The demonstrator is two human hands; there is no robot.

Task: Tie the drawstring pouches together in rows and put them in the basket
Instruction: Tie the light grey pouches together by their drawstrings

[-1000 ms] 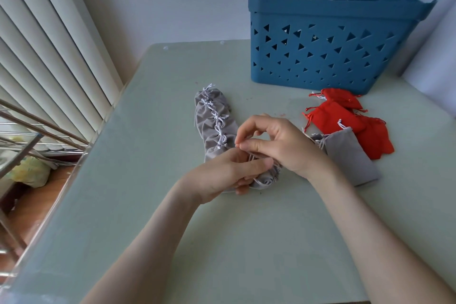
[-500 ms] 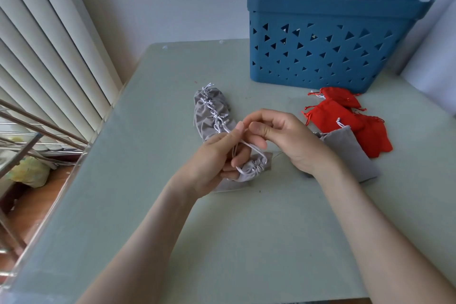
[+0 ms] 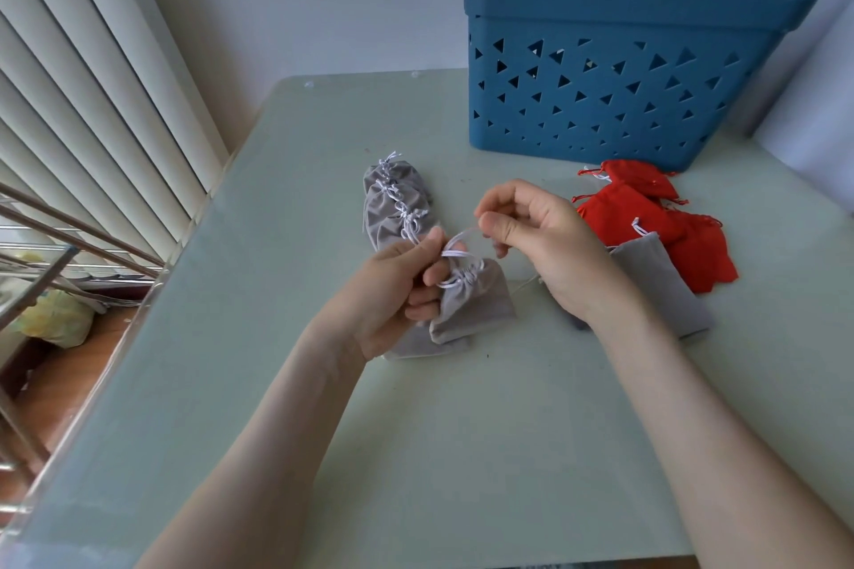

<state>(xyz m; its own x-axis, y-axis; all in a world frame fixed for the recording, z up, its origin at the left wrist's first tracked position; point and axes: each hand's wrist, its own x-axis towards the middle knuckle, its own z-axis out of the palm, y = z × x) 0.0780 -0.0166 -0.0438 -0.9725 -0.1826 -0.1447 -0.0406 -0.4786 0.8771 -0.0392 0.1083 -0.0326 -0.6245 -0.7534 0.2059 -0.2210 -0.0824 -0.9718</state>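
The cord (image 3: 455, 252) pinched between the fingers of the left hand (image 3: 393, 291) and the right hand (image 3: 540, 240) is white, smooth woven string. The pouch (image 3: 476, 305) just below the left fingers is grey cloth with a soft, matt, velvety nap, as is the row (image 3: 393, 208) beyond them. Right of the right fingers, the red pouches (image 3: 647, 217) are matt cloth too. The basket (image 3: 600, 83) beyond is blue plastic, smooth with a dull sheen. The table (image 3: 416, 430) under both hands looks pale green, smooth and faintly glossy.
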